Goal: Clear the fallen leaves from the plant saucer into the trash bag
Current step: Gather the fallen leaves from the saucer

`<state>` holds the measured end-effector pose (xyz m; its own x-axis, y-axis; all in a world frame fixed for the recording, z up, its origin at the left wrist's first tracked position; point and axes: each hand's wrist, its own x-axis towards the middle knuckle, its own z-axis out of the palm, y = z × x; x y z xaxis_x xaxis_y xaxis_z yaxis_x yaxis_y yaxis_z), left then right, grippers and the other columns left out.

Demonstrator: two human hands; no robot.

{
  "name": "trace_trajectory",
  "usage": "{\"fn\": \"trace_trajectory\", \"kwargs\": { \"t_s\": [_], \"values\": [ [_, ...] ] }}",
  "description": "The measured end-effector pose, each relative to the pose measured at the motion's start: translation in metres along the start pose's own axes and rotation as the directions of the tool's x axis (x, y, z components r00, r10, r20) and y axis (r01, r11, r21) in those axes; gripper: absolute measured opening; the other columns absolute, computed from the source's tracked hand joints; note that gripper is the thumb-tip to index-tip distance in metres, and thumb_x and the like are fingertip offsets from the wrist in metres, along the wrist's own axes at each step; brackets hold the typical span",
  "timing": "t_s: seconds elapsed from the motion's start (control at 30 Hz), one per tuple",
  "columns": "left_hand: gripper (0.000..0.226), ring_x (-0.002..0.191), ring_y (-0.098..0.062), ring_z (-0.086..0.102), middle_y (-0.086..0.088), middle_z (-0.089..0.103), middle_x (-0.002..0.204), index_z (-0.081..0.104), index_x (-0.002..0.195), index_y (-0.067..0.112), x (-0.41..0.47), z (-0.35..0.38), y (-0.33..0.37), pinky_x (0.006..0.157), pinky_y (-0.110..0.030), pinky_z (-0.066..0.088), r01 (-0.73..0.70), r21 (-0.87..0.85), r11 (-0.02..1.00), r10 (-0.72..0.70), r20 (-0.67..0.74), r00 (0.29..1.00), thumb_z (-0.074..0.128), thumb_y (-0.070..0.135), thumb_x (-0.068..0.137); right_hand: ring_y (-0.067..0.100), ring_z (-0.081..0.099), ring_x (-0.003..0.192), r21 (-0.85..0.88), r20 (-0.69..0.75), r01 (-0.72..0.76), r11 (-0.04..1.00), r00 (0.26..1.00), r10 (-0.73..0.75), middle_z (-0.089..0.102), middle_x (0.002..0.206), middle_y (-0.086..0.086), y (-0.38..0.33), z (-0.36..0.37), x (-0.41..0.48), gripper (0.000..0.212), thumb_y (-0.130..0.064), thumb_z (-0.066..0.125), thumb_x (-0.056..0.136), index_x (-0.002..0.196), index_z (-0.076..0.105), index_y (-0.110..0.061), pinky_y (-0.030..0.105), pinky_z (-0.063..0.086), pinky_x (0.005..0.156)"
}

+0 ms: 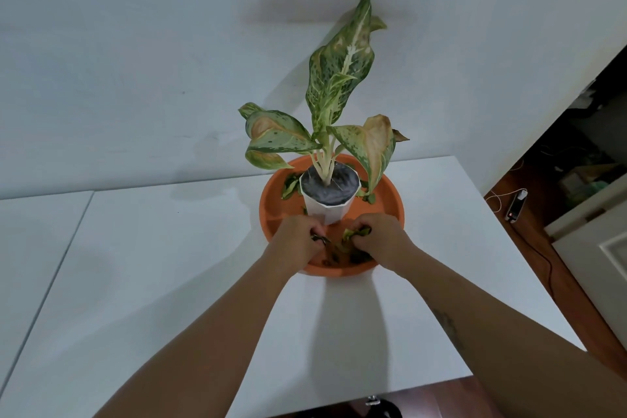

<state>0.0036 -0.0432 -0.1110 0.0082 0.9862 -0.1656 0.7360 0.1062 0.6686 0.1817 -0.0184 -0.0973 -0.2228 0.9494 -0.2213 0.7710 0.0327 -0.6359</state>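
An orange plant saucer [390,200] sits on the white table, with a white pot [327,210] and its spotted plant [339,78] standing in it. Fallen leaves [341,254] lie in the saucer's near part, more [290,185] lie behind the pot on the left. My left hand [297,239] is in the saucer with its fingers closed on a dark leaf. My right hand [385,237] is closed on a bunch of green leaves [354,233]. No trash bag is in view.
The white table [169,265] runs left with a seam at the far left, and its right edge drops to a wooden floor [543,265]. A cable and a small device [515,207] lie on the floor. The wall stands just behind the plant.
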Motion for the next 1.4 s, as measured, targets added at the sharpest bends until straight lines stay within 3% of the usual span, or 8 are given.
{"fn": "trace_trajectory", "kwargs": {
  "t_s": [0.1,0.27,0.47,0.73,0.87,1.0,1.2,1.4],
  "values": [
    [0.015,0.074,-0.008,0.062,0.003,0.071,0.086,0.077,0.094,0.014,-0.001,-0.006,0.005,0.059,-0.012,0.044,0.056,-0.16,0.986,-0.068,-0.075,0.995,0.071,0.009,0.082,0.016,0.058,0.074,0.292,-0.073,-0.108,0.95,0.988,0.135,0.065,0.079,0.001,0.001,-0.006,-0.001,0.006,-0.012,0.066,0.082,0.084,0.071,-0.014,0.019,0.043,0.055],
    [0.015,0.072,-0.003,0.061,0.01,0.067,0.078,0.075,0.096,0.015,-0.007,-0.011,0.016,0.063,-0.013,0.045,0.15,-0.431,0.89,-0.2,-0.073,0.977,0.073,0.011,0.081,0.017,0.065,0.076,0.67,0.01,-0.201,0.715,0.965,0.263,0.07,0.079,0.004,0.004,-0.014,-0.005,0.006,-0.01,0.069,0.081,0.085,0.072,-0.007,0.026,0.052,0.07],
    [0.012,0.08,-0.013,0.066,0.002,0.072,0.084,0.075,0.092,0.017,-0.013,-0.007,0.027,0.07,-0.022,0.049,0.216,-0.652,0.727,-0.326,-0.052,0.944,0.077,0.015,0.079,0.022,0.062,0.076,0.847,0.116,-0.22,0.484,0.965,0.236,0.068,0.081,0.011,0.011,-0.022,-0.003,0.003,-0.005,0.069,0.082,0.082,0.069,-0.008,0.031,0.051,0.076],
    [0.027,0.101,-0.022,0.071,-0.01,0.077,0.1,0.075,0.101,0.006,-0.024,0.016,0.052,0.098,-0.037,0.051,0.176,-0.903,0.393,-0.403,0.004,0.915,0.081,0.011,0.075,0.015,0.063,0.075,0.955,0.233,-0.251,0.16,0.965,0.123,0.066,0.081,0.01,0.022,-0.047,-0.006,0.007,0.006,0.06,0.087,0.088,0.064,0.0,0.018,0.057,0.067],
    [0.033,0.086,-0.011,0.073,-0.007,0.076,0.097,0.066,0.115,-0.002,-0.034,0.031,0.075,0.079,-0.023,0.051,0.098,-0.966,0.241,-0.454,-0.023,0.891,0.072,0.005,0.083,0.015,0.063,0.079,0.941,0.294,-0.305,0.145,0.952,0.089,0.065,0.086,0.011,0.032,-0.06,-0.006,0.007,0.005,0.059,0.088,0.093,0.062,0.002,0.015,0.057,0.062],
    [0.03,0.089,-0.012,0.074,-0.01,0.076,0.101,0.066,0.115,-0.001,-0.037,0.039,0.085,0.078,-0.02,0.054,0.032,-0.993,0.113,-0.514,-0.031,0.857,0.069,0.005,0.086,0.016,0.063,0.083,0.923,0.353,-0.357,0.144,0.934,0.049,0.065,0.087,0.011,0.038,-0.066,-0.003,0.007,0.006,0.058,0.088,0.088,0.062,0.001,0.016,0.057,0.062],
    [0.03,0.108,-0.019,0.067,-0.013,0.072,0.114,0.065,0.116,-0.001,-0.041,0.05,0.087,0.102,-0.029,0.048,-0.003,-0.998,0.058,-0.555,-0.035,0.831,0.069,0.006,0.087,0.016,0.062,0.082,0.91,0.382,-0.379,0.165,0.924,0.012,0.064,0.087,0.011,0.038,-0.068,0.001,0.008,0.005,0.059,0.088,0.084,0.062,-0.001,0.016,0.057,0.061],
    [0.028,0.107,-0.017,0.068,-0.012,0.073,0.114,0.067,0.115,-0.001,-0.036,0.057,0.085,0.091,-0.024,0.053,0.01,-0.999,0.054,-0.536,-0.02,0.844,0.068,0.005,0.087,0.015,0.063,0.082,0.908,0.387,-0.386,0.161,0.922,0.024,0.066,0.091,0.012,0.045,-0.068,0.003,0.007,0.004,0.059,0.089,0.086,0.064,0.0,0.015,0.056,0.061]
  ]
}}
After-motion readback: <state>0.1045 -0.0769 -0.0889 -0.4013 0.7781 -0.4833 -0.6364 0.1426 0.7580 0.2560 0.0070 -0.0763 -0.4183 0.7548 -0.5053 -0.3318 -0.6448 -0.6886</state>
